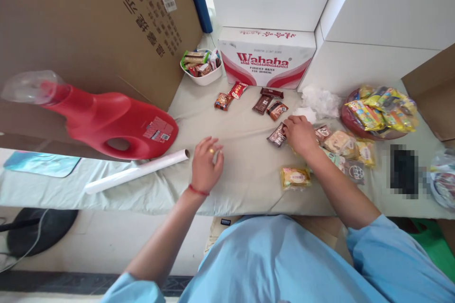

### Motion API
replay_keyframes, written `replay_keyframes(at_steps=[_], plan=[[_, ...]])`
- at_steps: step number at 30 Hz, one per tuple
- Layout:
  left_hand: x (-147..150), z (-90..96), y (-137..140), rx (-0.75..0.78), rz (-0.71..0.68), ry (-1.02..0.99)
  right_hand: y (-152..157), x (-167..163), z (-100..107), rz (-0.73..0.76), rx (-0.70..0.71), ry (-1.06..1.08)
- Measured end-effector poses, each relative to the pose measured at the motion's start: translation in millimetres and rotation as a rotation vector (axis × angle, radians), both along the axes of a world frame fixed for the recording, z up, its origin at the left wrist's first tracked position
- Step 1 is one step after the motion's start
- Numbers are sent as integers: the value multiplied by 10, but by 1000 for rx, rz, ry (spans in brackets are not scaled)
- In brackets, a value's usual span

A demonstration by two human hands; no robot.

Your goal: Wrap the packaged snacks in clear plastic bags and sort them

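My right hand (299, 133) has its fingers curled at the right end of a dark brown wrapped snack (276, 135), which lies on the cloth-covered table. My left hand (207, 165), a ring on one finger, hovers at the middle of the table with fingers apart and nothing in them. Beyond my right hand are brown wrapped snacks (262, 103) and an orange-brown packet (277, 110). A yellow packet (295, 177) lies nearer to me. Under and beside my right forearm sits a group of mixed packets (340, 144), partly hidden.
A white basket (212, 77) of snacks and a Wahaha carton (266, 64) stand at the back. Left are a red jug (106, 120) and a white roll (138, 172). Right are crumpled plastic (320, 101) and a bowl (350, 120) of yellow packets. Two small packets (223, 101) lie mid-back.
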State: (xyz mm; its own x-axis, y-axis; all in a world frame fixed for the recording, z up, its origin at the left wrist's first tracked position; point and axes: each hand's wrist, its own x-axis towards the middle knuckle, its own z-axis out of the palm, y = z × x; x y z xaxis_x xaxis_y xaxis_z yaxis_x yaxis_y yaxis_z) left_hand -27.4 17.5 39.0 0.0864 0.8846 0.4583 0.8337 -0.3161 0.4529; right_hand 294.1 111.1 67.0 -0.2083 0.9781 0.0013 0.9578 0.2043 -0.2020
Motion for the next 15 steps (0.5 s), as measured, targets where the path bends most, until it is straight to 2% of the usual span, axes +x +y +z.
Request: replay_keyframes(at_steps=[2,4,7,9,12,15], plan=[[-71,64,563,-44,99,-6,-198,61,83,41,227,124],[-146,129,1206,-140,201,-5,-455,196,159,79,373,263],[-253,212,2135,-182,254,6,-950,501,186,111,419,348],[-322,227,2602,-222,297,6,-1316,746,135,84,406,320],[-410,160,2959,-298,337,1,-1823,1132,2,9,356,233],[-449,41,2939,-319,342,16,-2187,1464,-143,-94,329,183]])
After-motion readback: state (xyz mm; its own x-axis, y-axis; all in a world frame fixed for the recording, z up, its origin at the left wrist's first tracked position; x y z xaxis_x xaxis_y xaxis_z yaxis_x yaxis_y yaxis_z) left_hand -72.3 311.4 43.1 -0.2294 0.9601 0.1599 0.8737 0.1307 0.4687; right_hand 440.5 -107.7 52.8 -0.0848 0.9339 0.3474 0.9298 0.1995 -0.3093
